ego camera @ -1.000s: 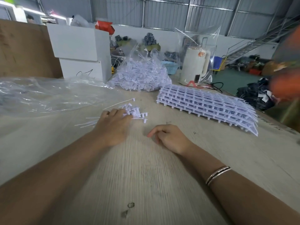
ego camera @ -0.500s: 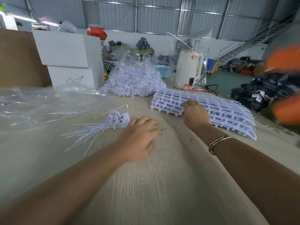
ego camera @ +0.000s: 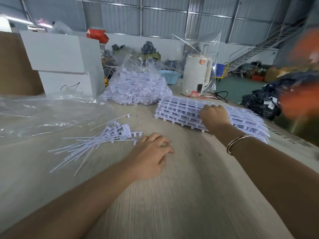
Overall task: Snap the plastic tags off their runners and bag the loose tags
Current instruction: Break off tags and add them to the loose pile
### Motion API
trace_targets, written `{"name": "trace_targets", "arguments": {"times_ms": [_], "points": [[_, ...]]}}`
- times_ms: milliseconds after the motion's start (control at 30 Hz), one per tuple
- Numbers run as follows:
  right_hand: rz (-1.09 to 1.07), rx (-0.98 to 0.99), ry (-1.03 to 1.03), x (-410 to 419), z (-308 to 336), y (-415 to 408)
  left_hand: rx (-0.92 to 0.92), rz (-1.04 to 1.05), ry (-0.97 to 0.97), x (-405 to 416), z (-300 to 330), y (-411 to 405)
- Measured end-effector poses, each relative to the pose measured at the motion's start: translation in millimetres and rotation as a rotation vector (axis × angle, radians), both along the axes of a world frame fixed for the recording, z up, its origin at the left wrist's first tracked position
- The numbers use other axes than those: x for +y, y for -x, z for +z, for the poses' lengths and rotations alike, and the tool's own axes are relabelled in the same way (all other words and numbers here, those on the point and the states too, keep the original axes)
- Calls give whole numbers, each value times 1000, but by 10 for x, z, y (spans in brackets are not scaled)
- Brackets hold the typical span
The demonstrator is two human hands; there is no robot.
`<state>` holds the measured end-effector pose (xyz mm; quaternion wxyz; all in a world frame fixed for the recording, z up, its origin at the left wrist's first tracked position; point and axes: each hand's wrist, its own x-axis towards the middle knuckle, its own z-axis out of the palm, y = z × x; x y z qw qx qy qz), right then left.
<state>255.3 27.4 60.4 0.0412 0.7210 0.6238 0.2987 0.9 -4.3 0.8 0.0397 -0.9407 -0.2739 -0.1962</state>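
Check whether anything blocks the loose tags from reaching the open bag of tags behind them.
Nothing visible does: bare table lies between the loose tags and the bag of tags.

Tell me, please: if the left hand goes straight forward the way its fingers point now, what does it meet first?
Probably nothing soon: the left hand points along bare table, between the loose tags and the runner stack. Depth is unclear.

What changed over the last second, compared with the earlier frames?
The left hand let go of the loose tags and slid right onto bare table. The right hand reached forward onto the stack of tag runners. The bag of tags stayed put.
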Motion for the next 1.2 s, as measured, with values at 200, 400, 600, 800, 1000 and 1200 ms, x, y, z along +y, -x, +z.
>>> {"name": "trace_targets", "arguments": {"times_ms": [200, 400, 600, 800, 1000, 1200], "points": [[126, 65, -250, -119, 243, 58, 13, 4, 27, 9, 33, -39], [192, 342, -213, -513, 453, 589, -445, 25, 579, -105, 244, -141], [320, 769, 327, -1039, 349, 1233, -1050, 120, 1089, -250, 530, -44], [582, 1105, 220, -1359, 284, 1610, -1014, 214, 953, -331, 513, 312], [550, 1266, 62, -1292, 88, 1736, -873, 295, 1020, -354, 480, 475], [919, 909, 369, -1335, -238, 1825, -942, 271, 1045, -379, 332, 745]]}}
